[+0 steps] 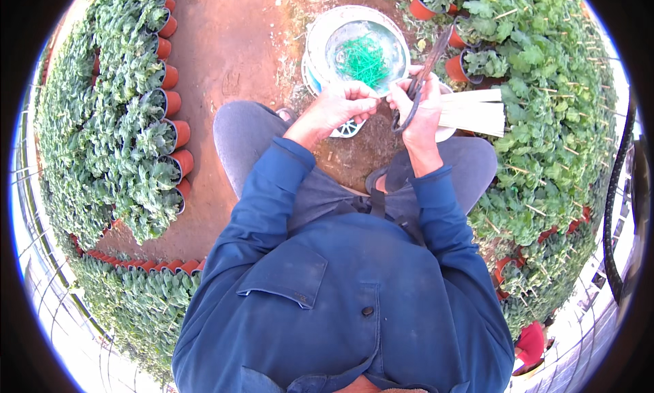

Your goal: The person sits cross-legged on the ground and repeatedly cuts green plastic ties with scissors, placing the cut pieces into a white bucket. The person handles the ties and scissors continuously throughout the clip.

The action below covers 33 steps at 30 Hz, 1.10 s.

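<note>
In my right hand is a pair of dark, worn scissors, blades pointing up and away, the handle loop hanging at the palm. My left hand has its thumb and fingertips pinched together close to my right fingertips. Whatever lies between the fingertips is too small to make out. Just beyond both hands stands a pale round basin with a heap of thin green plastic ties inside. To the right of my right hand, a bundle of flat pale wooden sticks lies across a white container.
Leafy plants in red-brown pots line the left and right sides, many right-hand ones with thin stakes. Bare reddish soil runs between them. A green spoked plastic piece shows under my left hand. A person in red is at lower right.
</note>
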Motion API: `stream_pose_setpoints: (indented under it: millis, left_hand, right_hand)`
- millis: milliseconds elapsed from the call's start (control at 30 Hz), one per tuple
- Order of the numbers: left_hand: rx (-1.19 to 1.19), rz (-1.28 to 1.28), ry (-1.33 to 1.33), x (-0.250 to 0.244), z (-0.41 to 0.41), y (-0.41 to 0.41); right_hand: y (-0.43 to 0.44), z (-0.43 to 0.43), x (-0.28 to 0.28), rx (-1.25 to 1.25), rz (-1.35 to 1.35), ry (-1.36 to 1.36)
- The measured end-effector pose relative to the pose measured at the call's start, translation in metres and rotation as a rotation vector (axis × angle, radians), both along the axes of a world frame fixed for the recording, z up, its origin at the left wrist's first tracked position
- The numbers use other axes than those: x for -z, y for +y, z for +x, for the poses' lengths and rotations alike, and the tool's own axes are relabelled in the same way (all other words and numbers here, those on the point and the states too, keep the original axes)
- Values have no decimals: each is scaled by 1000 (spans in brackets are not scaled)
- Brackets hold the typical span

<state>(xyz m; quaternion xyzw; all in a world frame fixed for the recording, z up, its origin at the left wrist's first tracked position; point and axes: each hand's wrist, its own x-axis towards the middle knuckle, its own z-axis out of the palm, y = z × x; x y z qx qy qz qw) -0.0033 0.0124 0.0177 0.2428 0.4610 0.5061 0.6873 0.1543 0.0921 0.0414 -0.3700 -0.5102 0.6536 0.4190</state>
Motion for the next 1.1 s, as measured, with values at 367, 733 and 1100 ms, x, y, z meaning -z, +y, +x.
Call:
stream_pose_setpoints:
  millis: [367,733,1100]
  left_hand:
    - [-58,3,159,1,-1,3]
    - [-128,105,442,17,4,4]
    - [-469,-92,15,7,-10,2]
  right_hand:
    - [9,4,1,65,-109,90]
    - [12,5,2,51,-120,46]
    - [-5,29,8,-242,-11,-280]
